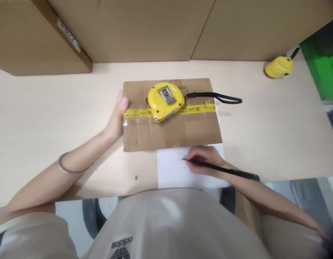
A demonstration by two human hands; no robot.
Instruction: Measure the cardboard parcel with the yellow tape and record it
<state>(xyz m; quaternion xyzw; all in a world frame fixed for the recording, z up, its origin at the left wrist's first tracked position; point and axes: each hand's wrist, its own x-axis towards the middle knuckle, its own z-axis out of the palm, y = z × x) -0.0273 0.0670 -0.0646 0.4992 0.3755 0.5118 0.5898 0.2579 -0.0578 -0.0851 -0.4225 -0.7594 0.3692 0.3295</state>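
Observation:
A flat cardboard box [193, 129] sealed with yellow printed tape lies in the middle of the pale table. A yellow tape measure [165, 100] rests on top of it, its black wrist strap [217, 97] trailing to the right. My left hand [118, 117] rests against the box's left edge, fingers curled along it. My right hand [205, 160] is closed on a black pen [226, 169], whose tip touches a white sheet of paper [172, 172] in front of the box.
Large cardboard boxes [145, 28] line the back of the table, one [39, 39] jutting forward at the left. A second yellow tape measure [279, 67] lies at the back right, near a green object [324, 68]. The table's front edge runs just before my body.

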